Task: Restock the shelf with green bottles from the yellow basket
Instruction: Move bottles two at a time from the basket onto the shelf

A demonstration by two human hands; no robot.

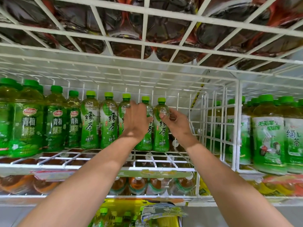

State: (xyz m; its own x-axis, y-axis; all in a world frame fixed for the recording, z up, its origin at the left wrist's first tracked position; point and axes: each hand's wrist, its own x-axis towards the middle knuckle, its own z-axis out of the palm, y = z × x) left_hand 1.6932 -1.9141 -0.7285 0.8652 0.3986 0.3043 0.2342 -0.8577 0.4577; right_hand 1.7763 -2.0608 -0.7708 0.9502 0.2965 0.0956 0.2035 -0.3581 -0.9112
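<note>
White wire shelf [98, 167]: head view; a grid shelf at chest height carries a back row of green-capped, green-labelled plastic tea bottles, with bare wire in front of them and to their right, up to a white wire divider [213, 122].
Rightmost green tea bottle [161, 126]: stands upright, long axis vertical, last in the row; the open slot lies just to its right.
Neighbouring green tea bottle [148, 128]: upright, touching or just beside the rightmost one; its upper half is hidden by the left hand.
Left hand [136, 118]: reaches in from below with the forearm angled up and right, back of the hand to the camera; it covers the shoulder of the neighbouring bottle. Its fingers are out of sight behind the hand, so I cannot tell whether they grip.
Right hand [177, 122]: forearm rising up and left, palm turned toward the row; thumb and fingers [164, 115] curl around the shoulder of the rightmost bottle, grasping it.
Key relation: both bottles sit directly ahead of the hands at fingertip level; the right hand is nearer the empty slot.
Yellow plastic basket [168, 221]: low at the frame's bottom edge, well below the shelf, with more green-capped bottles [103, 212] showing in it.
Step, as I judge it: seating and squaring the last two bottles before reaching down for more.
</note>
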